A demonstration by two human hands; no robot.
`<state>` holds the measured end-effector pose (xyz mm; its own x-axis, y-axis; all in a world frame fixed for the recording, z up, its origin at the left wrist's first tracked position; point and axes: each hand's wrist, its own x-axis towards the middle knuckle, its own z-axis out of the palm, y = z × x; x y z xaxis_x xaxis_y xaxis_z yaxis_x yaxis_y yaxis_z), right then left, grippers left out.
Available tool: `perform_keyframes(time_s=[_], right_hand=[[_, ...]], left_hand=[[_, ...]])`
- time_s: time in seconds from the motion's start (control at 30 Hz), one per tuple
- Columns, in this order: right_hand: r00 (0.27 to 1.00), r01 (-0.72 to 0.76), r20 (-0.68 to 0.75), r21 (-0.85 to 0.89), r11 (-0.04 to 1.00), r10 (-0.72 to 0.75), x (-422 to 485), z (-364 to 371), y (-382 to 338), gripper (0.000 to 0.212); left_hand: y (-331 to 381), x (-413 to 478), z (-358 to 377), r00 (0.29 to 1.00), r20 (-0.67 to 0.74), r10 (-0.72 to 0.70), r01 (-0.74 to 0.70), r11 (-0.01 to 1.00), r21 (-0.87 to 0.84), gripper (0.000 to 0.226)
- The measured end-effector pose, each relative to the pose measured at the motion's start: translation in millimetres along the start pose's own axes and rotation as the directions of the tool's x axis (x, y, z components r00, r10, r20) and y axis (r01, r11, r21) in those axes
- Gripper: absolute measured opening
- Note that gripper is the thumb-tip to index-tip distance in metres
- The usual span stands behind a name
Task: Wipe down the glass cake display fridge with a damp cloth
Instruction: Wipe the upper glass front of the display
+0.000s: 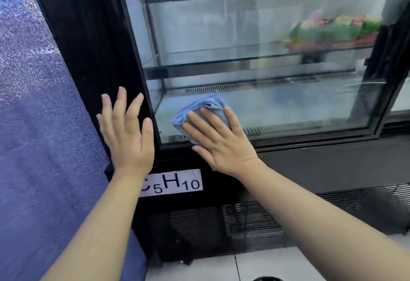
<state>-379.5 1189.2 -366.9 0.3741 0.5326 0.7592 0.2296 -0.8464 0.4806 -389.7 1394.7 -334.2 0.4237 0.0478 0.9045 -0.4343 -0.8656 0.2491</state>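
Glass cake display fridge stands upright on the tiled floor, filling most of the view, with a blue textured surface just beside it on the left; its black frame surrounds a glass front, behind which glass shelves lie one above the other. A folded blue cloth is at the lower left corner of the glass front, just above the bottom edge of the frame; the right hand lies flat on it, its fingers straight and spread, pressing the cloth against the glass rather than curling round it. The left hand rests flat on the black side frame, just left of the glass, its fingers straight and slightly apart, holding nothing; the two hands are near each other but apart. On the middle shelf at the right sits a blurred, colourful arrangement of flowers; whether it tops a cake I cannot tell. Below the hands, a white label reading "C5H10" is stuck to the black base, partly hidden by the left wrist; under it runs a dark vent grille.
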Motion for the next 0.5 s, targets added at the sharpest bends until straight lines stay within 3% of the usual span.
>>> perform_keyframes(time_s=[0.1,0.2,0.23,0.33,0.4,0.5], right_hand=[[0.997,-0.06,0.058,0.178,0.982,0.051,-20.1,-14.7,19.3,0.05],[0.979,-0.197,0.084,0.593,0.78,0.184,-14.8,-40.5,24.8,0.046],[0.972,-0.211,0.051,0.613,0.762,0.229,-14.2,-44.3,27.7,0.042],[0.94,-0.257,-0.097,0.435,0.863,0.328,-13.9,-44.3,27.9,0.031],[0.9,-0.352,-0.127,0.352,0.868,0.416,-6.2,-49.8,20.0,0.027],[0.882,-0.437,0.038,0.437,0.786,0.47,1.5,-66.1,18.9,0.036]], left_hand=[[20.5,-21.8,8.9,1.0,-0.014,0.007,-0.006,0.997,0.075,0.035],[44.8,-37.7,19.8,0.994,0.046,-0.097,0.092,0.991,0.1,0.046],[49.8,-39.2,23.3,0.989,0.06,-0.136,0.13,0.987,0.099,0.049],[59.5,-36.7,31.7,0.972,0.029,-0.234,0.233,0.972,0.036,0.048],[70.3,-28.4,33.5,0.959,0.017,-0.282,0.283,0.959,-0.017,0.041],[93.1,-16.5,26.3,0.922,0.099,-0.374,0.379,0.925,-0.031,0.029]])
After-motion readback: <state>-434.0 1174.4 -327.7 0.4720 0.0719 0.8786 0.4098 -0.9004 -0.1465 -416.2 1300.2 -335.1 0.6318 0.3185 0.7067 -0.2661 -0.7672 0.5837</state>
